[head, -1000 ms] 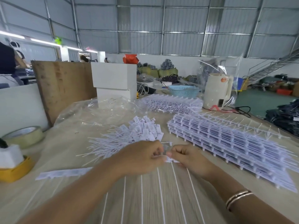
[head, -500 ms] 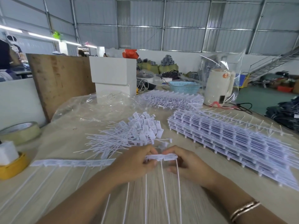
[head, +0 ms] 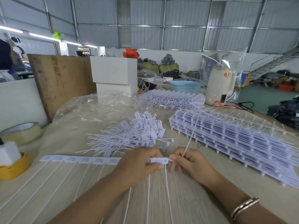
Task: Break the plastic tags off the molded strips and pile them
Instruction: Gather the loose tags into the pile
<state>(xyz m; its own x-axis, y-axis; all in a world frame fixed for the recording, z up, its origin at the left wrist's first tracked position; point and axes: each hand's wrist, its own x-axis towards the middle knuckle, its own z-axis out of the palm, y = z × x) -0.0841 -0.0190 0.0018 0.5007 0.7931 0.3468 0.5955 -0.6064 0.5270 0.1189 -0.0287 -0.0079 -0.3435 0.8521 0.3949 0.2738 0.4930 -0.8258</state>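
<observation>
Fingers [head: 159, 166] of the left hand [head: 139, 164] grip the strip [head: 80, 160]; right hand [head: 189, 162] pinches a snapped-off tag [head: 186, 147]. Step: separation. Next, drop it on the pile [head: 137, 135].

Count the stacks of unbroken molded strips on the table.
2. The near stack lies at right; the far stack sits farther back, beside the white kettle. The single strip gripped by the left hand isn't stacked. Others may be hidden.

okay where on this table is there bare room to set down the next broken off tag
Bare table shows between the loose tag pile and the stacked molded strips, and between that pile and the tape roll. The near edge is crowded with the strip and its tails.
</observation>
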